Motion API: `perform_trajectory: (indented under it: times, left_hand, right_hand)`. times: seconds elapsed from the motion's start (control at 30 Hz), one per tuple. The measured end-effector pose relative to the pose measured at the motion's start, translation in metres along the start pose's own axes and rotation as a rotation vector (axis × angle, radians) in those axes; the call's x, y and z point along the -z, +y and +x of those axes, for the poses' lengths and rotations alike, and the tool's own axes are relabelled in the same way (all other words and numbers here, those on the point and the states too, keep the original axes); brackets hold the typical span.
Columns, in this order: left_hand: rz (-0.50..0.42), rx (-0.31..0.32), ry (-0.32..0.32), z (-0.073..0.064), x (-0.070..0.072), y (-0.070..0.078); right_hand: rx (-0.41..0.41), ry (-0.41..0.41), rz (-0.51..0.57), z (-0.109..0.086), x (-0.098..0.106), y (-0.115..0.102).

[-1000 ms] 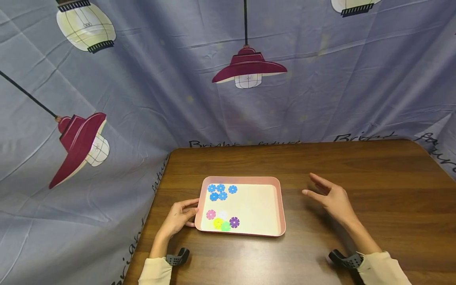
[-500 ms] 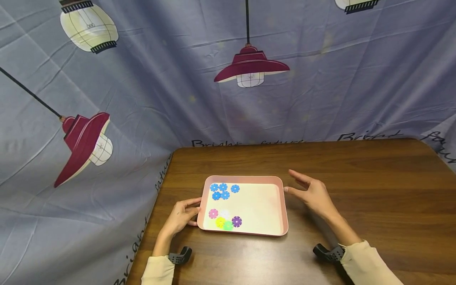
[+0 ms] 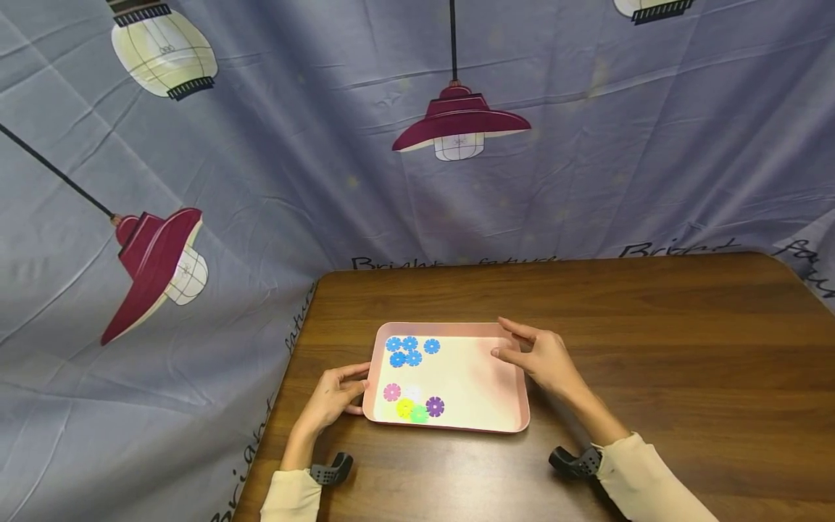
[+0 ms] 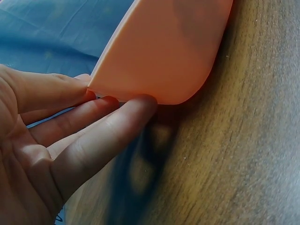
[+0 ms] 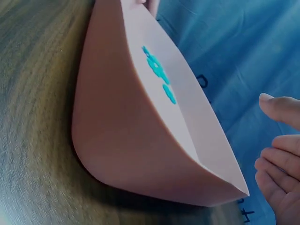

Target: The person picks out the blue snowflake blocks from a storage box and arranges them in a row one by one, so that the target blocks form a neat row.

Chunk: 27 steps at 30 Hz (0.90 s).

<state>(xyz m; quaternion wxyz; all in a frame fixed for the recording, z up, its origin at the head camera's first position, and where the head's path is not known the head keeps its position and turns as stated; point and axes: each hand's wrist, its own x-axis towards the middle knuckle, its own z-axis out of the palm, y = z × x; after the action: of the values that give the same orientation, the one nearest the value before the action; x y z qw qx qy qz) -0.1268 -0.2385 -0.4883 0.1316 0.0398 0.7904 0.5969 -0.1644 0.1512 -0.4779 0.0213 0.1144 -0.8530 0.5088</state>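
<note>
A shallow pink tray (image 3: 470, 428) with a pale floor lies on the wooden table. My left hand (image 3: 331, 395) holds it at the left side, fingertips at the rim and against the outer wall, also seen close in the left wrist view, where fingers (image 4: 108, 136) meet the tray wall (image 4: 159, 51). Above the tray's right rim hovers my right hand (image 3: 544, 359), thumb and fingers apart, nothing between them. Inside the tray sit several blue notched discs (image 3: 432, 346) at the back left. Nearer the front are a pink disc (image 3: 391, 392), a yellow disc (image 3: 404, 407), a green disc (image 3: 420, 414) and a purple disc (image 3: 435, 406).
The brown table (image 3: 685, 362) stretches far to the right of the tray. Behind and along the left hangs a blue-grey curtain (image 3: 313, 145) printed with lamps. Each wrist wears a dark strap, the left strap (image 3: 333, 470) and the right strap (image 3: 574, 462).
My right hand has moved left from beside the tray to over its right rim. The left hand stays on the tray, and the discs lie as before.
</note>
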Motion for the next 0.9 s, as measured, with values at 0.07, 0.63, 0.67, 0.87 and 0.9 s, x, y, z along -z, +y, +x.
perform_trajectory:
  times: [0.07, 0.63, 0.67, 0.87, 0.9]
  left_hand:
    - [0.002, 0.001, 0.0, 0.0, 0.0, 0.0]
    - [-0.005, 0.001, -0.002, 0.001, 0.0, 0.0]
    - [-0.004, 0.0, -0.003, 0.001, 0.0, 0.0]
    - [0.005, -0.004, 0.003, 0.001, 0.0, 0.0]
    - [0.005, -0.005, 0.003, 0.001, 0.0, 0.0]
  right_hand:
    - [-0.003, 0.003, -0.013, 0.001, -0.004, 0.001]
    - [0.014, 0.092, -0.141, 0.009, -0.035, -0.009]
    - [0.005, 0.093, -0.142, 0.009, -0.036, -0.01]
    - [-0.017, 0.083, -0.145, 0.009, -0.045, -0.012]
    - [-0.021, 0.082, -0.143, 0.009, -0.046, -0.013]
